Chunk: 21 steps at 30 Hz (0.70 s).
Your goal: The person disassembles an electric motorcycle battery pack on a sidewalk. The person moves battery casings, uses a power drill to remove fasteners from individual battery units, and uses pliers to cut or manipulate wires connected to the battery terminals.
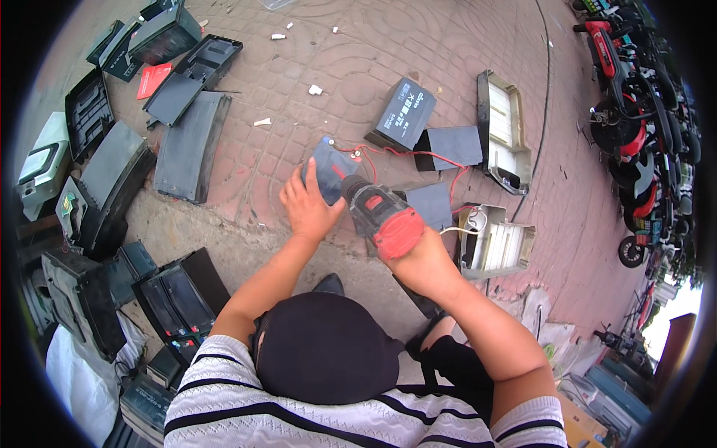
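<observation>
My left hand [306, 205] lies flat against a dark battery block [331, 168] standing on the brick paving, steadying its left side. My right hand [422, 261] grips a red and grey cordless drill [381, 213], its nose pointed at the top of that battery. Red wires [418, 154] run from the battery's terminals toward the other batteries on the right.
More dark batteries [405, 112] and a grey lid [454, 145] lie behind. Two white open casings [506, 131] sit right. Black plastic cases and covers [190, 142] pile up left. Parked scooters [635, 127] line the far right. A black cable [545, 97] crosses the paving.
</observation>
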Tool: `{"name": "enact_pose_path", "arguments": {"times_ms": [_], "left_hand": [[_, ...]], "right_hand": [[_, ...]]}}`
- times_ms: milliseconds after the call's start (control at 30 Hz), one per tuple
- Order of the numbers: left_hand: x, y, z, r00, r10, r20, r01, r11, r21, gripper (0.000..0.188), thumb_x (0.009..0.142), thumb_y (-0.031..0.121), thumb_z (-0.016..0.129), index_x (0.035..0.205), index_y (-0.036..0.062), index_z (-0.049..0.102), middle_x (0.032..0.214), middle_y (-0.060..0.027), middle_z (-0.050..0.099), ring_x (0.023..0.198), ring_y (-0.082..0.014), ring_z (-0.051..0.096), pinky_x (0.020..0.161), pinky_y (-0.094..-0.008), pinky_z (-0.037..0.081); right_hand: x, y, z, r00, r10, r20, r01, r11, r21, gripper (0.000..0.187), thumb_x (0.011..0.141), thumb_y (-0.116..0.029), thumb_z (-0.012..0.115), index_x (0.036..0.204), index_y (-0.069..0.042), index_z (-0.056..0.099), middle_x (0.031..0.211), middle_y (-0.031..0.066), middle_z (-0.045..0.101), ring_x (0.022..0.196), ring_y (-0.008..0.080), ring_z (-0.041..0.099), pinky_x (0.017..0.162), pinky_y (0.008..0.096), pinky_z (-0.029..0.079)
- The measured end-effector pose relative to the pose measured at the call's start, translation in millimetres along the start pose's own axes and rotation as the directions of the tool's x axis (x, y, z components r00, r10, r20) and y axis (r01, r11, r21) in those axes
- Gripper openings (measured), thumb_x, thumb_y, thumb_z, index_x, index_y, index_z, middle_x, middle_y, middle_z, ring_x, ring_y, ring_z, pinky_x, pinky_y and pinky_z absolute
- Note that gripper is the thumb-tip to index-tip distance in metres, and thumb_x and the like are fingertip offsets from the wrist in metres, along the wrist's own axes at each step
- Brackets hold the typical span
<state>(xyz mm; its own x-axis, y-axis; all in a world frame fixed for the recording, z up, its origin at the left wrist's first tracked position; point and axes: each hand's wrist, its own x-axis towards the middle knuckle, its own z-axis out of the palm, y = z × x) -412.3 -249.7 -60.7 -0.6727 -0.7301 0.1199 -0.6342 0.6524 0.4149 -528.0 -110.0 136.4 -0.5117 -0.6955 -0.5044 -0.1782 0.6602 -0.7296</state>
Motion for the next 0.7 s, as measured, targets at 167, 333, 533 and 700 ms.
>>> {"name": "enact_pose_path", "arguments": {"times_ms": [167, 333, 533, 700], "left_hand": [[0, -2, 6, 0.998, -0.053, -0.023, 0.053, 0.998, -0.029, 0.109, 0.062, 0.041, 0.083, 0.148, 0.0049, 0.028, 0.135, -0.0211, 0.044, 0.123, -0.0373, 0.044, 0.103, -0.0528, 0.031], [0, 1, 6, 0.998, -0.063, -0.03, 0.063, 0.998, 0.003, 0.112, 0.063, 0.045, 0.083, 0.148, 0.0014, 0.026, 0.134, -0.0213, 0.046, 0.123, -0.0366, 0.045, 0.103, -0.0522, 0.031], [2, 5, 1, 0.995, -0.095, -0.014, 0.095, 0.995, -0.002, 0.112, 0.063, 0.047, 0.083, 0.148, -0.0003, 0.026, 0.135, -0.0208, 0.046, 0.124, -0.0354, 0.045, 0.102, -0.0519, 0.032], [3, 3, -3, 0.995, -0.104, 0.004, 0.104, 0.994, -0.019, 0.106, 0.063, 0.044, 0.082, 0.145, -0.0008, 0.031, 0.133, -0.0193, 0.046, 0.121, -0.0346, 0.046, 0.101, -0.0502, 0.033]], "right_hand": [[7, -1, 5, 0.998, 0.053, 0.019, -0.054, 0.998, 0.04, 0.041, 0.082, -0.024, 0.071, 0.116, -0.002, 0.062, 0.103, 0.0228, 0.068, 0.103, 0.0403, 0.064, 0.083, 0.0398, 0.053], [17, 3, 3, 0.997, 0.082, 0.016, -0.082, 0.996, 0.035, 0.04, 0.082, -0.025, 0.072, 0.112, -0.001, 0.064, 0.103, 0.0233, 0.068, 0.102, 0.0406, 0.064, 0.084, 0.0404, 0.052], [33, 10, 8, 0.999, -0.003, -0.046, 0.003, 1.0, -0.007, 0.027, 0.084, -0.019, 0.071, 0.104, -0.001, 0.065, 0.088, 0.0147, 0.071, 0.088, 0.0265, 0.07, 0.077, 0.0356, 0.053], [40, -2, 10, 0.988, 0.154, -0.025, -0.15, 0.98, 0.135, 0.021, 0.085, -0.015, 0.07, 0.098, -0.001, 0.061, 0.069, 0.0051, 0.062, 0.057, 0.0161, 0.061, 0.055, 0.0321, 0.049]]}}
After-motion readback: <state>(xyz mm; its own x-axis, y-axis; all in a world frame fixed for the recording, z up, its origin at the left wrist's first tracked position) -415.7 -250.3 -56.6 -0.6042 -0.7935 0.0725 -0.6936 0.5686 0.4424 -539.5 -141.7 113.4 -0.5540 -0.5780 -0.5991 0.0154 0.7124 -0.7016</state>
